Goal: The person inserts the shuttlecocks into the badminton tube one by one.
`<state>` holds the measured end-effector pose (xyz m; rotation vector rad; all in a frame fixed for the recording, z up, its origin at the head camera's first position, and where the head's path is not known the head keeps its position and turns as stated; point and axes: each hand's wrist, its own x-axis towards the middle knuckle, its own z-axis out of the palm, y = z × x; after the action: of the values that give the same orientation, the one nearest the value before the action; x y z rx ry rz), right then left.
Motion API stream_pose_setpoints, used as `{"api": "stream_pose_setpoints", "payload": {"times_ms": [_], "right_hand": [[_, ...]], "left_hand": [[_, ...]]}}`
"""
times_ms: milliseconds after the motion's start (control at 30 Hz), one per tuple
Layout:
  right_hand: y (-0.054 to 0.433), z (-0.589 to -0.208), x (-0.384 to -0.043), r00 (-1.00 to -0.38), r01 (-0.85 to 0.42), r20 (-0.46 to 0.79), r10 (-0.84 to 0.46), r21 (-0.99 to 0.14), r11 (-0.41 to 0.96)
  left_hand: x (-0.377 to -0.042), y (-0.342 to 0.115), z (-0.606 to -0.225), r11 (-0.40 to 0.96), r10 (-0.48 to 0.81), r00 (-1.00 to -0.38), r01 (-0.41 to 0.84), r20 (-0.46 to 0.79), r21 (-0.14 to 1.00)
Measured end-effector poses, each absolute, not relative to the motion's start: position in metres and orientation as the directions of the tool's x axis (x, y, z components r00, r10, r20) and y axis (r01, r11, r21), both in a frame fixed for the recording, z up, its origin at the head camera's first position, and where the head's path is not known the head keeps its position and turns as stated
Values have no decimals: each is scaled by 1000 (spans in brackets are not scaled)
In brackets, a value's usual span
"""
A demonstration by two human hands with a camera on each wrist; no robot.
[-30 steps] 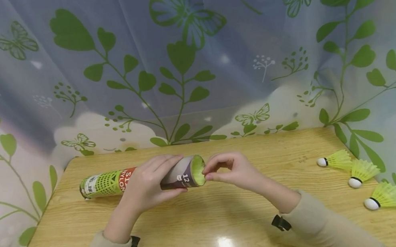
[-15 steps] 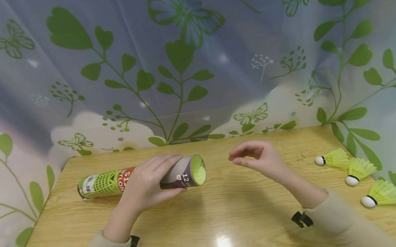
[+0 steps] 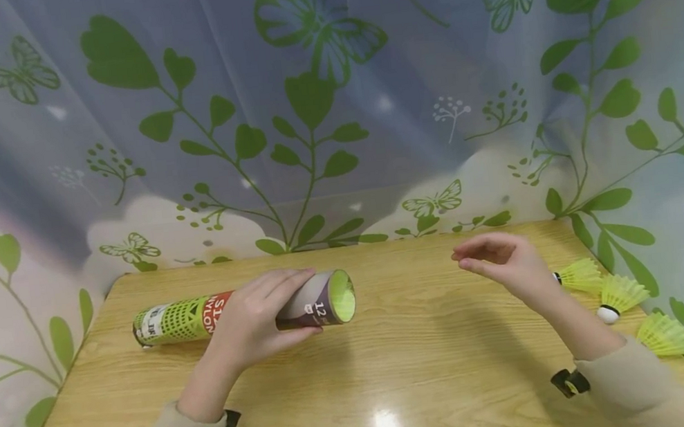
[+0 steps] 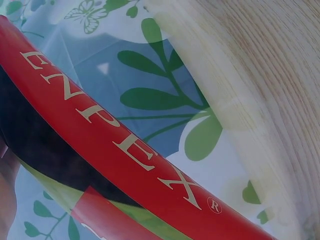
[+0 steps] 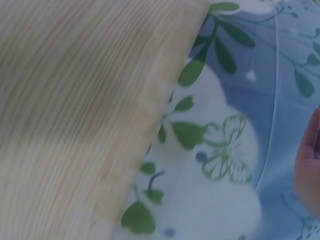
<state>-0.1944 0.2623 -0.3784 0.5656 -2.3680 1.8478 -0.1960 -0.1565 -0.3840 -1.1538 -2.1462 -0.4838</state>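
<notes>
My left hand (image 3: pixel 255 316) grips a printed shuttlecock tube (image 3: pixel 180 319) around its right part, holding it nearly level above the table. The tube's uncovered end faces right and shows a yellow-green inner wall; what lies deeper inside is hidden. In the left wrist view, the tube (image 4: pixel 110 135) shows red and black with "ENPEX" lettering. My right hand (image 3: pixel 504 262) is in the air to the right, fingers loosely bent, with nothing between fingers and thumb. Nearest to it is a yellow shuttlecock (image 3: pixel 580 275), whose white cork the wrist hides.
Two more yellow shuttlecocks lie at the table's right edge: one shuttlecock (image 3: pixel 623 297) in the middle and a nearer shuttlecock (image 3: pixel 666 334), partly behind the right sleeve. A leaf-patterned curtain (image 3: pixel 334 138) rises behind the wooden table (image 3: pixel 415 373) and along both sides.
My right hand has left the tube's mouth and moved right toward the shuttlecocks, carrying nothing. My left hand still holds the tube in the same place.
</notes>
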Motion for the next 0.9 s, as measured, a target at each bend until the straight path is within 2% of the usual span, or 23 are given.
{"api": "stream_pose_setpoints", "payload": {"times_ms": [333,567,900], "right_hand": [[307,-381,-190,-935,-352,326,-137,-897,269],[340,-386,-187,-974,-218,221,-42,-877,428],[377,-395,-181,-987,-131,160,19,-862,490]], "left_hand": [[-197,-156,-385,542,601,-404,840,690,21],[-197,-156,-385,542,600,-404,840,691,21],[-197,-156,-385,538,598,-397,843,696,19]]}}
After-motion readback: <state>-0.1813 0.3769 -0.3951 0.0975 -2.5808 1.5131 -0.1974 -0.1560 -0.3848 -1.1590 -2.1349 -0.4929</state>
